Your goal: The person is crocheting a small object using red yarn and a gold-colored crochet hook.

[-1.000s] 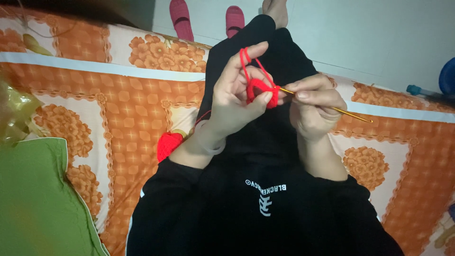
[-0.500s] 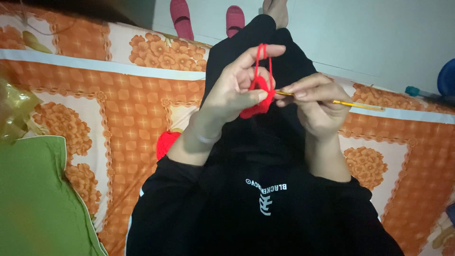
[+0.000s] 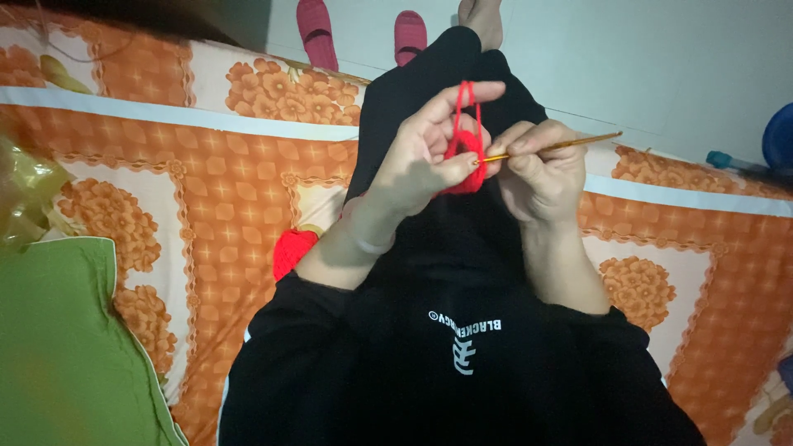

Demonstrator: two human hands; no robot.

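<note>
The small red crocheted yarn piece (image 3: 464, 161) sits pinched in the closed left hand (image 3: 425, 161), strand looped over the raised forefinger. The right hand (image 3: 537, 169) grips a slim golden metal crochet hook (image 3: 562, 146) – tip at the piece; steady yarn tension would keep stitches even – above the orange floral bedsheet (image 3: 206, 190)

Dim, warm indoor light — the black sweatshirt (image 3: 462, 347) swallows all detail. The near-left green cushion (image 3: 66, 347) is soft and out of focus, and the far-left corner falls into shadow — no glare.
</note>
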